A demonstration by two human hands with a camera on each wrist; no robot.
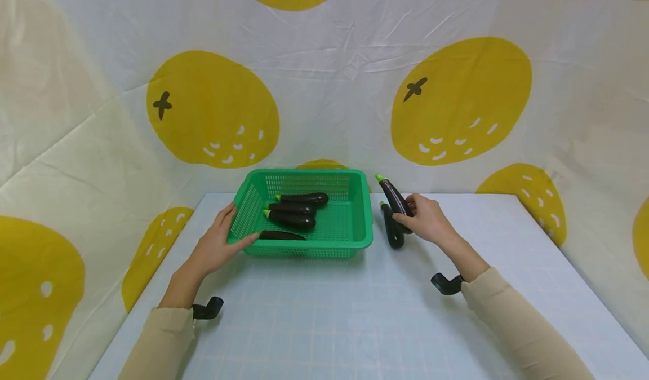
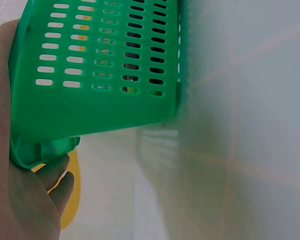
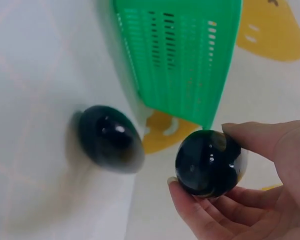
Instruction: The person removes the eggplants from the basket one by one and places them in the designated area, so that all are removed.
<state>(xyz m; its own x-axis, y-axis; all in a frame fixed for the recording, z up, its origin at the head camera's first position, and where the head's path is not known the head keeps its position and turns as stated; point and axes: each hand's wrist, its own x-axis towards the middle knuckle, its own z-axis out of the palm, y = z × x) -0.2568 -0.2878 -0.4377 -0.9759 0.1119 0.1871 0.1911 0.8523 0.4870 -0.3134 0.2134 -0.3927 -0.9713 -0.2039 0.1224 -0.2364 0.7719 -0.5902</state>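
Observation:
My left hand [image 1: 215, 246] grips the front left corner of a green plastic basket [image 1: 309, 246], thumb over the front rim and fingers along the left side. Several dark purple eggplants lie in the basket, among them one eggplant [image 1: 291, 220] in the middle; the front wall partly hides the one nearest me. My right hand [image 1: 428, 219] holds another eggplant [image 1: 391, 193] between thumb and fingers, its green stem end pointing up and away. In the right wrist view the round end of this held eggplant [image 3: 208, 164] shows, apart from a second eggplant [image 3: 110, 137] on the table.
The loose eggplant [image 1: 392, 234] lies just right of the basket, partly under the held one in the head view. A pale checked cloth covers the table [image 1: 324, 312]. Behind it hangs a white curtain [image 1: 334, 104] with large yellow fruit prints.

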